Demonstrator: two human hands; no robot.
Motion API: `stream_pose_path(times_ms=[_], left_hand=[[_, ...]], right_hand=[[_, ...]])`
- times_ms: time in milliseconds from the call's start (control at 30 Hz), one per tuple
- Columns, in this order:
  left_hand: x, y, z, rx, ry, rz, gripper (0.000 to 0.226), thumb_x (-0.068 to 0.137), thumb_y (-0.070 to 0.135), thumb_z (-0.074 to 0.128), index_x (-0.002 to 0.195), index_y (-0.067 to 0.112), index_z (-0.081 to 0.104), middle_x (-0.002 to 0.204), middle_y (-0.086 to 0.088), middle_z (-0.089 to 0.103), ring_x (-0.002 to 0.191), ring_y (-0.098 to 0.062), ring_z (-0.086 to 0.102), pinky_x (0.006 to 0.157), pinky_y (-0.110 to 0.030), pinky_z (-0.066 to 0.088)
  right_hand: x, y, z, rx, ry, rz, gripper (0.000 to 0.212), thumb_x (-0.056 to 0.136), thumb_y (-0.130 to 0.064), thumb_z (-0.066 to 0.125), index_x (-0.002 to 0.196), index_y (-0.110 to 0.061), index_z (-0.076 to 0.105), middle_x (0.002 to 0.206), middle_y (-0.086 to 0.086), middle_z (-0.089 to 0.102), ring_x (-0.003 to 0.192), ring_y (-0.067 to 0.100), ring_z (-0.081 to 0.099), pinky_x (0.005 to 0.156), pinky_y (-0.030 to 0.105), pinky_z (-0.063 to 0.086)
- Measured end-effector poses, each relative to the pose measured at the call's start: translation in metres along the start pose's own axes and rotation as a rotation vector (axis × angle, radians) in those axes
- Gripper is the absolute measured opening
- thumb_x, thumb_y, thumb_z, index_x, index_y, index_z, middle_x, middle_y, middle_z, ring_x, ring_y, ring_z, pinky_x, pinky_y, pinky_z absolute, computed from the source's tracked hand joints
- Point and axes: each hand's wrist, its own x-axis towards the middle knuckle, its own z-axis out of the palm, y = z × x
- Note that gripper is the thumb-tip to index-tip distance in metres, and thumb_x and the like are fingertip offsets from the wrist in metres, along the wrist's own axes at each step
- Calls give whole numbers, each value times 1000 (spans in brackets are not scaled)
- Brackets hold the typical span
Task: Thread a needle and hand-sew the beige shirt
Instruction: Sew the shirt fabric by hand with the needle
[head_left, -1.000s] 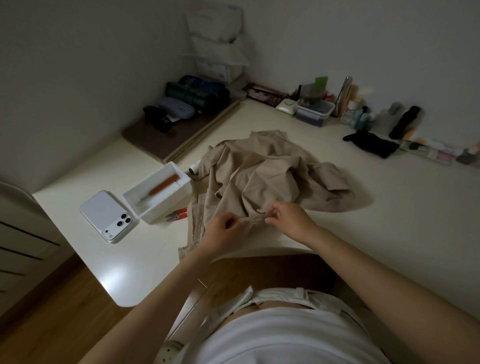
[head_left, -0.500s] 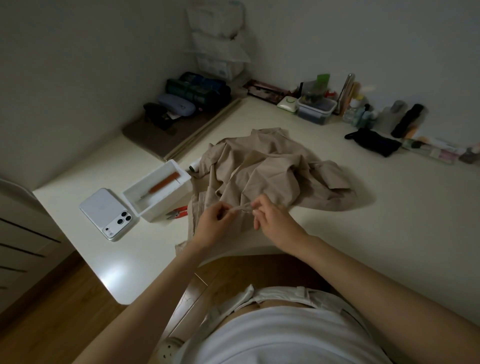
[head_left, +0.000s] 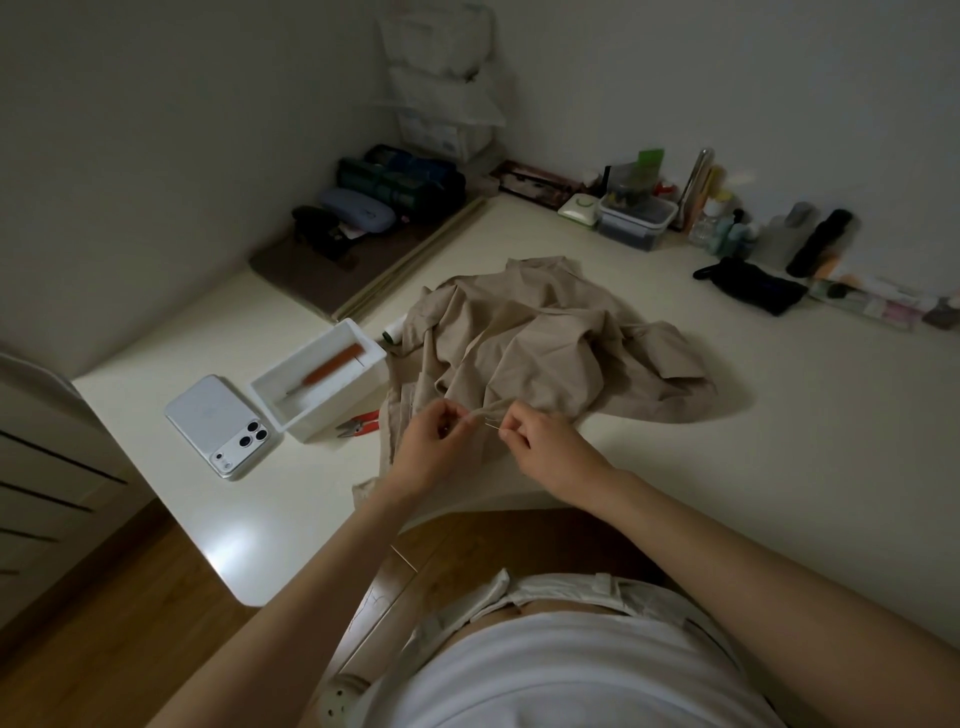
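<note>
Change vs. one second back: both hands have moved off the near hem toward 12 o'clock and now draw a narrow fold of the beige shirt (head_left: 545, 338) taut between them. I judge sewing is under way and threading likely done, though no thread is discernible. Left hand (head_left: 431, 441) pinches the fold's end, and right hand (head_left: 540, 441), fingers curled, pinches a thin bright sliver, probably the needle (head_left: 492, 426). The shirt heap sits on the table (head_left: 779, 441) at 12 to 1 o'clock of the hands, its near edge touching both.

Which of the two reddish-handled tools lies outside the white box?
The red-handled snips, on the table between the white box and the beige shirt; the orange-handled tool lies inside it.
</note>
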Motion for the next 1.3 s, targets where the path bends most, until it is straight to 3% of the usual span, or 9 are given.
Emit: stream_pose_path(times_ms=[100,167,300,500,733,1000,1167,1300], left_hand=[[-1,2,2,16,6,10,12,95,23,55,95,12,58,84,-3,60,74,-12,57,64,-14,46],[-3,5,2,27,14,26,10,95,19,55,94,10,58,79,2,56,67,0,52,60,-9,43],[-5,9,3,57,25,124,10,94,13,56,84,18,57,76,4,56,63,8,52,60,-10,44],[-12,14,7,49,57,219,4,92,10,58,89,9,58,73,8,56,63,6,54,58,-11,43],[-7,6,6,83,200,228,9,92,15,60,91,6,60,76,-4,58,66,-2,49,58,-13,39],[0,3,-4,89,301,180,2,91,13,60,90,15,60,82,3,60,75,-8,55,65,-17,43],[-3,6,-2,63,257,197,6,90,9,61,85,13,60,75,5,59,68,-1,54,60,-13,42],[-4,4,2,74,189,277,6,90,8,61,84,9,63,71,0,60,62,-6,53,57,-14,40]], right_hand=[[2,-2,0,0,1,7,11,99,-21,46,96,-13,53,65,-5,54,57,6,54,52,17,41],[3,-5,1,-5,5,11,11,100,-21,44,96,-14,52,69,0,58,62,13,59,57,27,48],[3,-10,4,-11,17,13,12,101,-21,40,96,-14,49,72,5,59,65,18,60,62,36,51],[7,-12,7,98,39,49,14,102,-24,36,98,-15,46,77,3,59,69,16,60,65,38,55],[9,-18,10,234,90,51,19,101,-28,38,97,-13,48,73,-1,57,69,18,61,67,41,54],[10,-16,14,239,22,45,16,101,-25,40,107,-15,51,91,2,62,76,13,57,76,41,52],[9,-18,13,270,52,49,11,101,-22,41,102,-17,51,75,-5,60,63,7,57,70,35,53],[13,-20,13,331,100,90,9,99,-25,45,94,-18,49,82,-2,65,70,11,64,65,27,54]])
